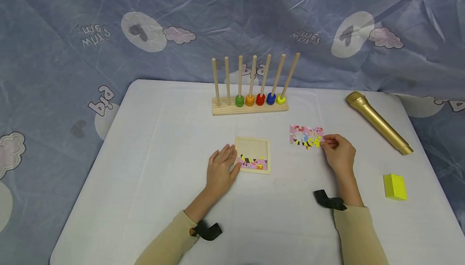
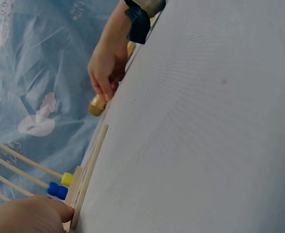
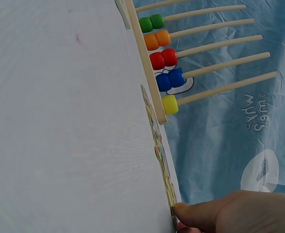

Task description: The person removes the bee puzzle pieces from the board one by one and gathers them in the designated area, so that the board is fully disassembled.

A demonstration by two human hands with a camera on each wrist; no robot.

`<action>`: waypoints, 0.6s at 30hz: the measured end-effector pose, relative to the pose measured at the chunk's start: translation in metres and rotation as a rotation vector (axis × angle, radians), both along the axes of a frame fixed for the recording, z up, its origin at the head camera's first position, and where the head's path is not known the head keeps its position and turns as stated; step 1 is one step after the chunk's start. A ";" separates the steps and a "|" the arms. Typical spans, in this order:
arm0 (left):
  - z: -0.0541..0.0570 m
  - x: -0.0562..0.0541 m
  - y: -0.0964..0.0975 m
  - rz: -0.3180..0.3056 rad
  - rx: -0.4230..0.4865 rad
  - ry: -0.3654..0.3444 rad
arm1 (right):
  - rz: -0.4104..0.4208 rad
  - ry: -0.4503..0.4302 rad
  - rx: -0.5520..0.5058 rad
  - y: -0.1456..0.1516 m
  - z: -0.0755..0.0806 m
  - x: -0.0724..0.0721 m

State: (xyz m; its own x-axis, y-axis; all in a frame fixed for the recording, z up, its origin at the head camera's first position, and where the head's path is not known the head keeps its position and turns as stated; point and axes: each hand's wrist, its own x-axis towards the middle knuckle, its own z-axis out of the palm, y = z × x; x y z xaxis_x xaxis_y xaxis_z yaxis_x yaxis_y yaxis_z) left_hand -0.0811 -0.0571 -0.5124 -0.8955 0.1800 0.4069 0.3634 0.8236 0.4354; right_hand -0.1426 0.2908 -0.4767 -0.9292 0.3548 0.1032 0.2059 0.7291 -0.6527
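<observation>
A square wooden puzzle frame (image 1: 269,156) lies on the table with a row of pink and yellow pieces along its near side. My left hand (image 1: 220,168) rests beside it, fingers extended and touching its left edge; the left wrist view shows the thumb (image 2: 60,209) at that rim. Farther right lies a group of joined jigsaw pieces (image 1: 301,134) in pink, white and yellow. With thumb and forefinger, my right hand (image 1: 340,152) pinches a jigsaw piece at the group's right end. In the right wrist view the group (image 3: 157,141) appears edge-on, its near end between the fingers.
Behind the frame stands a wooden peg rack (image 1: 250,109) with upright rods and green, orange, red, blue and yellow beads. A gold microphone-shaped object (image 1: 379,123) lies at the right, with a yellow block (image 1: 395,187) nearer. A patterned cloth (image 1: 232,15) hangs behind the white table (image 1: 163,136).
</observation>
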 end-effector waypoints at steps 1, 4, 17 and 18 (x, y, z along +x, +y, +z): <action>0.000 0.000 0.000 -0.001 0.001 -0.003 | 0.000 0.000 -0.002 0.000 0.000 0.000; 0.000 0.000 0.000 -0.001 0.002 -0.015 | -0.001 0.003 -0.006 0.000 0.000 0.000; 0.003 0.001 -0.001 -0.006 -0.007 -0.045 | -0.026 0.098 -0.072 -0.012 0.010 0.003; 0.003 0.001 -0.001 -0.006 -0.006 -0.047 | -0.009 0.116 -0.079 -0.017 0.011 0.004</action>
State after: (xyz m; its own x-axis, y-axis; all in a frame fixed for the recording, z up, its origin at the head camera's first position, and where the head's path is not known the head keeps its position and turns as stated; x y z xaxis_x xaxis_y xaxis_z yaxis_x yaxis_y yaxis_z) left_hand -0.0805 -0.0580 -0.5089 -0.9128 0.1877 0.3628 0.3472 0.8244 0.4470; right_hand -0.1389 0.2741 -0.4660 -0.9095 0.3740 0.1814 0.1317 0.6733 -0.7276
